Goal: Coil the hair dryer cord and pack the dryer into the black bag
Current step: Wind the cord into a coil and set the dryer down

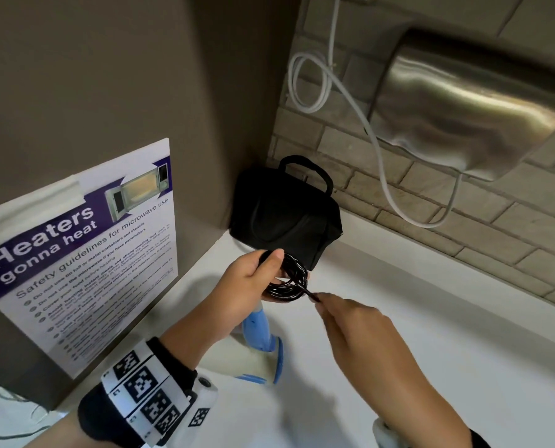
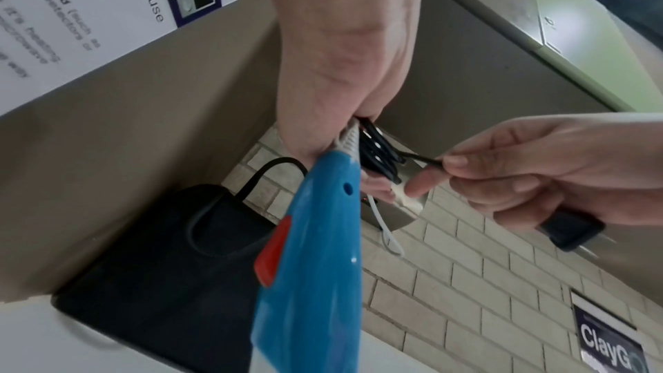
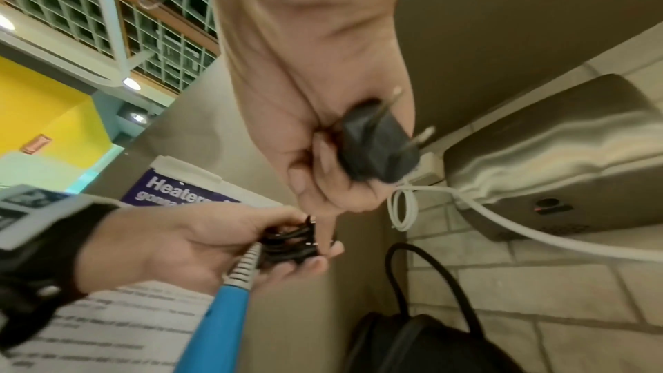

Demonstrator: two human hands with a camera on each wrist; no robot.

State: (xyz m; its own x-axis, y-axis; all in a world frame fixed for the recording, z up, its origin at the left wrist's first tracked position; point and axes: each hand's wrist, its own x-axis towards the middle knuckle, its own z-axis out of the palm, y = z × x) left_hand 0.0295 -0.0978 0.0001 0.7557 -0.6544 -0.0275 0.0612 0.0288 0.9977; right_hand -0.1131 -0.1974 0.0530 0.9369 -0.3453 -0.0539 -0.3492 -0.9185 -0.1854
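Note:
My left hand [image 1: 263, 276] grips a coil of black cord [image 1: 290, 281] above the white counter. The blue and white hair dryer [image 1: 260, 347] hangs below that hand by its cord end, its blue handle [image 2: 312, 251] filling the left wrist view. My right hand [image 1: 350, 321] pinches the cord's free end [image 2: 419, 159] just right of the coil and holds the black plug [image 3: 377, 146] in its curled fingers. The black bag [image 1: 282, 218] stands in the corner behind the coil, its handle up; whether it is zipped I cannot tell.
A steel hand dryer [image 1: 470, 105] is mounted on the brick wall at upper right, with a white cable [image 1: 376, 150] looping below it. A microwave safety poster [image 1: 75, 253] covers the brown panel at left. The white counter [image 1: 431, 318] stretches to the right.

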